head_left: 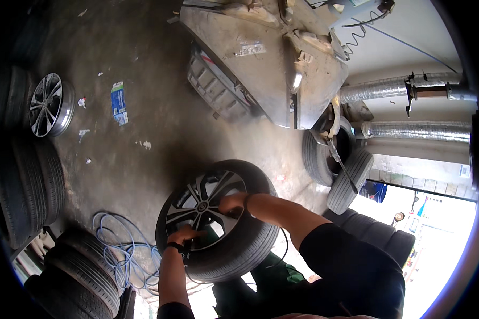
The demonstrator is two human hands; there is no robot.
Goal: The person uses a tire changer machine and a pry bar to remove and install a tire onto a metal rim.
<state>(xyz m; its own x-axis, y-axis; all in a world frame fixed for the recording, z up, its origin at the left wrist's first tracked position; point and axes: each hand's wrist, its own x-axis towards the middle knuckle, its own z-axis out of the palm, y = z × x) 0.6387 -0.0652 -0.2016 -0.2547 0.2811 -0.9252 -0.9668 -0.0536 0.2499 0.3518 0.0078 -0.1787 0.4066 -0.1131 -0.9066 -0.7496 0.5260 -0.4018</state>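
A car wheel (201,207) with a black tyre (239,254) around its alloy rim is right in front of me, tilted, its dark-and-silver spokes facing up. My left hand (184,234) is closed at the near left side of the rim, its thumb stretched toward the spokes. Reaching across the tyre, my right hand (231,203) is curled into the right side of the rim. The fingertips of both hands are hidden inside the rim. A dark band circles each wrist.
A tyre machine (271,69) stands ahead. Loose tyres (351,181) lean at right, with more stacked tyres (82,271) at left. A bare alloy rim (47,104), blue-green packaging (118,103) and a coiled blue hose (123,244) lie on the floor.
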